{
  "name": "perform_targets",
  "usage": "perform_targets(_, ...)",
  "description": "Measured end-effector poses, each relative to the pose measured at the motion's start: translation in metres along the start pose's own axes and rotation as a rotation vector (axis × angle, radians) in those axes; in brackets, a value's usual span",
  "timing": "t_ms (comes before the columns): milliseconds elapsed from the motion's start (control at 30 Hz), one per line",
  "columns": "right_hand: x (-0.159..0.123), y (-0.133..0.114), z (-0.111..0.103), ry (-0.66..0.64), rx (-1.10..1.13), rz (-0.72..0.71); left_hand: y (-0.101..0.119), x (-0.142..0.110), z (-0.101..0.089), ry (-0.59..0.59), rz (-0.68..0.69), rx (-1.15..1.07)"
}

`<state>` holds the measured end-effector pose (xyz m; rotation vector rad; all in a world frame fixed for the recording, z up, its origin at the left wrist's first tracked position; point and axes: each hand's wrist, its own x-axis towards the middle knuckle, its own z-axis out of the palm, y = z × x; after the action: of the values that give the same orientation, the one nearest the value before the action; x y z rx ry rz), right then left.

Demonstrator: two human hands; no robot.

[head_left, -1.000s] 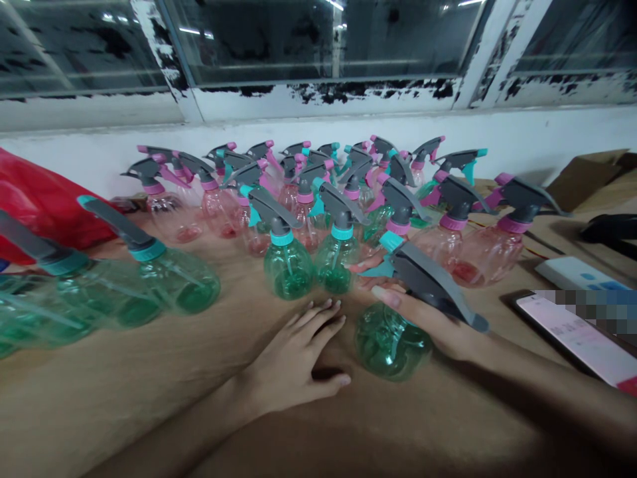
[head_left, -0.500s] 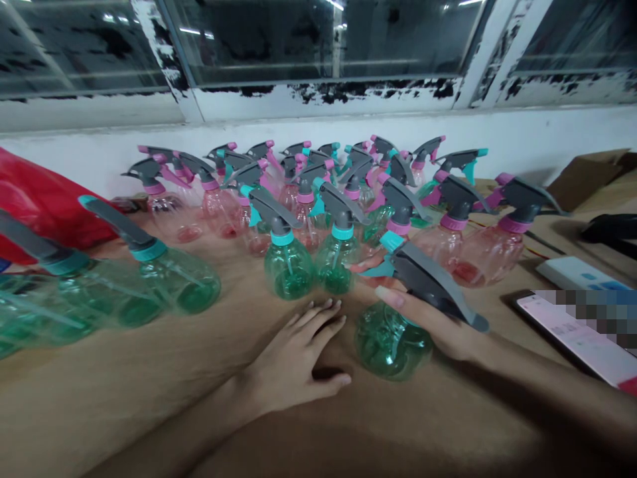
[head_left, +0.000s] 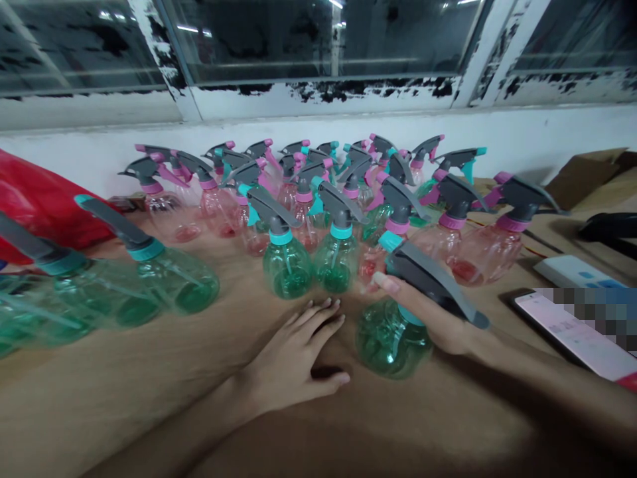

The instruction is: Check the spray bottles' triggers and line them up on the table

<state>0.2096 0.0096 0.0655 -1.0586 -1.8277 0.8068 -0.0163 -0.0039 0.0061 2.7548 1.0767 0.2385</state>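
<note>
My right hand (head_left: 432, 312) is closed around the neck and trigger of a green spray bottle (head_left: 391, 342) with a grey head and teal nozzle. The thumb lies across the near side, and the other fingers are mostly hidden behind the head. The bottle's base is low, at the tabletop. My left hand (head_left: 298, 358) lies flat on the brown table (head_left: 209, 392), fingers spread, holding nothing. Just beyond its fingertips stand two green spray bottles, one (head_left: 287, 269) beside the other (head_left: 337, 265).
Several pink and green spray bottles crowd the back by the wall, including a pink one (head_left: 490, 252). More green bottles (head_left: 179, 282) stand left, before a red bag (head_left: 44, 206). At right are a phone (head_left: 557, 325), a white box (head_left: 572, 272) and a cardboard box (head_left: 587, 176).
The fingers of my right hand that stretched past the teal trigger have drawn in behind the head, and the trigger is now hidden. My left hand stays in place.
</note>
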Motion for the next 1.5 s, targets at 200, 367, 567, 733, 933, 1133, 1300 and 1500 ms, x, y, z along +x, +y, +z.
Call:
perform_targets(200,0.004,0.004,0.004,-0.032,0.172,-0.028,0.000,-0.001,0.000,-0.012,-0.008,0.002)
perform_targets(367,0.003,0.001,0.002,-0.082,0.132,-0.024,0.000,-0.001,0.000,-0.010,-0.014,0.012)
perform_targets(567,0.006,0.009,0.004,-0.066,0.182,-0.063,0.001,-0.001,0.000,-0.015,0.001,0.029)
perform_targets(733,0.006,0.010,0.006,-0.070,0.279,-0.064,0.000,-0.001,0.000,0.003,0.004,0.011)
perform_targets(933,0.006,0.007,0.005,-0.080,0.272,-0.069,0.000,-0.002,0.001,0.009,0.009,0.013)
perform_targets(1133,0.007,0.007,0.004,-0.082,0.234,-0.079,0.000,0.000,0.001,-0.002,0.003,0.019)
perform_targets(1300,0.007,0.007,0.004,-0.084,0.238,-0.094,0.000,-0.001,0.001,-0.016,-0.005,0.011)
perform_targets(1500,0.006,0.011,0.005,-0.083,0.261,-0.076,0.000,-0.001,0.000,-0.005,0.000,0.011)
